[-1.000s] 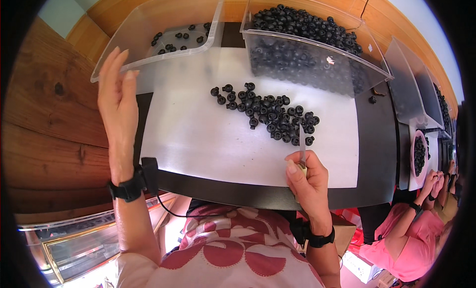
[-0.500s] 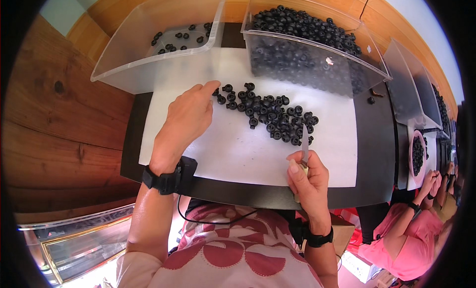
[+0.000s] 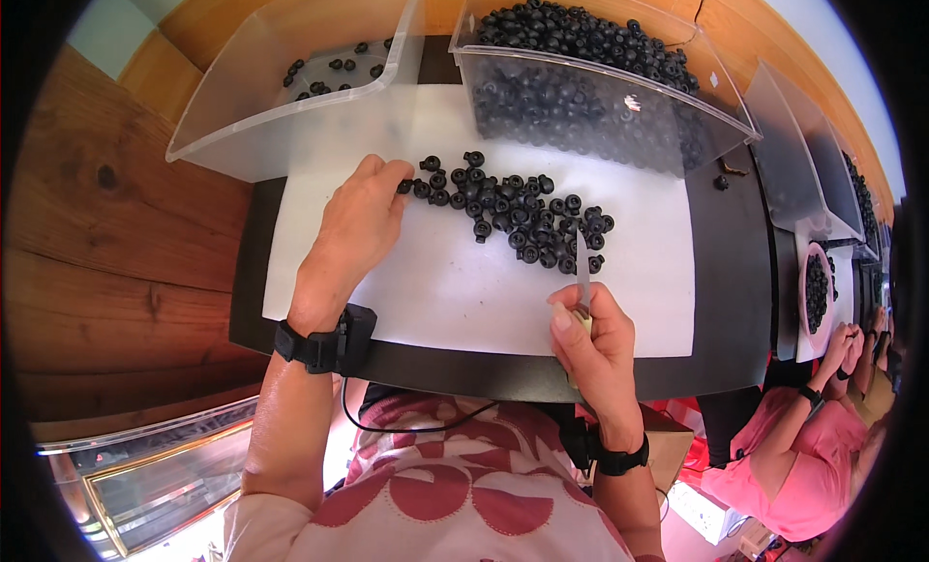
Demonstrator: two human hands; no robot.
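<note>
Small round black parts (image 3: 518, 212), knobbed and with a hole, lie in a loose pile on a white sheet (image 3: 455, 301). At the pile's left end my left hand (image 3: 360, 219) has its fingers bent together, with one black part (image 3: 404, 187) at the fingertips. My right hand (image 3: 598, 344) is closed round the pale handle of a small knife (image 3: 584, 270). The blade points away from me, its tip over the right end of the pile.
A clear bin (image 3: 261, 132) with a few black parts stands at the back left. Another clear bin (image 3: 581, 64), heaped with them, is behind the pile. To the right are more clear bins (image 3: 789, 161), a pink bowl (image 3: 813, 325) of parts and a co-worker's hands (image 3: 844, 349).
My left hand's fingers have gone from stretched to bent, closing on a black part at the pile's left edge. The whole view has shifted slightly; the knife stays in my right hand.
</note>
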